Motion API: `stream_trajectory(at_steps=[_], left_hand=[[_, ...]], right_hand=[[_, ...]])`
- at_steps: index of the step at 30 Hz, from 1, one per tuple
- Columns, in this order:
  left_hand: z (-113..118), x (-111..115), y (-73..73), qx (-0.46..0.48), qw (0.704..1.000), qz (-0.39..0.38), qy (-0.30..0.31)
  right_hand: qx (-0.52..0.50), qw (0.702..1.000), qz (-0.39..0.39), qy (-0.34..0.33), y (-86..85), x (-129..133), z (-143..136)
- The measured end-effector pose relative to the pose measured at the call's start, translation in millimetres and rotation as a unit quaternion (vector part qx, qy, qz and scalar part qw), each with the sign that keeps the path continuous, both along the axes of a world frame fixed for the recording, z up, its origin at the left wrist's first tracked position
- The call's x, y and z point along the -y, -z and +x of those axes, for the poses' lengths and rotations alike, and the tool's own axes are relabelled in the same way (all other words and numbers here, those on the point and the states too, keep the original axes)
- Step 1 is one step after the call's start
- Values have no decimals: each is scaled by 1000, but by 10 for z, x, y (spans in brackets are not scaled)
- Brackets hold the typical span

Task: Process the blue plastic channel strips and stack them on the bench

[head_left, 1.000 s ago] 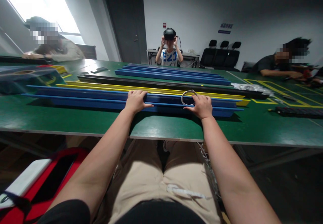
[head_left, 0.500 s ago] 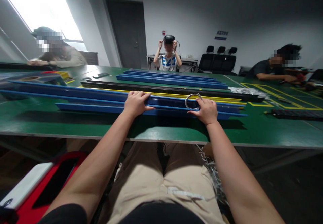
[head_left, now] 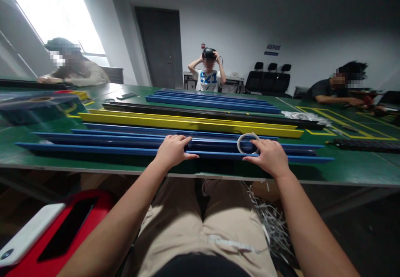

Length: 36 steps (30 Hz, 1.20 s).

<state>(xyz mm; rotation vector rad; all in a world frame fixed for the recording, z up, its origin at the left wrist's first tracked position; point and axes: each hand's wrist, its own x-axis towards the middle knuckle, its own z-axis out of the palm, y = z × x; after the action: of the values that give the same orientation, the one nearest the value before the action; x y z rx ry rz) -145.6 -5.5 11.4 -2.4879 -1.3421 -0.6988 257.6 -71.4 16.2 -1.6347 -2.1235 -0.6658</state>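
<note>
A long blue channel strip (head_left: 215, 146) with raised edges lies crosswise near the front of the green table (head_left: 103, 160). Left of its middle, my left hand (head_left: 172, 152) grips it, thumb on the near edge and fingers over the far one. My right hand (head_left: 271, 156) holds the same strip farther right in a like grip. A thin pale ring (head_left: 238, 144), its kind unclear, stands between that hand's thumb and fingers. Just behind lies another blue channel strip (head_left: 103, 128), partly hidden by the held one.
Beyond are a yellow channel (head_left: 187, 123), a black rail (head_left: 150, 109) and several blue strips (head_left: 215, 102). Clear plastic sheeting (head_left: 34, 108) covers the left side. A dark strip (head_left: 365, 144) lies right. Three people (head_left: 210, 79) sit around the table. A phone (head_left: 67, 229) rests on red lower left.
Both hands have brought the blue channel strip toward me and lower, uncovering the yellow channel and the other blue strip behind. The person opposite has shifted their hands on the headset.
</note>
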Motion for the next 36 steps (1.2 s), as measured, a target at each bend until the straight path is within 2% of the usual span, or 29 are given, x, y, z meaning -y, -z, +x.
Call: stream_trajectory(at_steps=[7,12,17,21,24,26,28,30,32,34,36], left_hand=[[86,-10,146,-27,999,-26,6],[102,-83,209,-60,995,-76,4],[92,-132,195,-71,992,-105,7],[71,-154,161,-62,988,-136,37],[34,-184,112,-17,985,-158,70],[-9,-233,63,17,984,-154,88],[-72,-326,14,39,986,-135,92],[-152,-477,-16,43,990,-115,70],[-238,-673,-16,26,992,-117,24],[-311,-880,8,-18,986,-165,-23],[-353,-1051,36,-51,965,-251,-48]], right_hand=[[7,998,-59,2,163,-20,91],[-9,992,-125,-4,265,-98,147],[-64,992,-106,-40,241,-137,146],[-75,990,-112,-52,217,-121,29],[-139,972,-164,-95,187,-87,-22],[-221,947,-193,-128,148,-86,10],[-310,921,-183,-147,108,-134,99],[-357,915,-138,-130,89,-244,228],[-337,932,-109,-72,98,-401,370],[-277,948,-157,-17,123,-572,491],[-233,946,-227,11,145,-724,565]])
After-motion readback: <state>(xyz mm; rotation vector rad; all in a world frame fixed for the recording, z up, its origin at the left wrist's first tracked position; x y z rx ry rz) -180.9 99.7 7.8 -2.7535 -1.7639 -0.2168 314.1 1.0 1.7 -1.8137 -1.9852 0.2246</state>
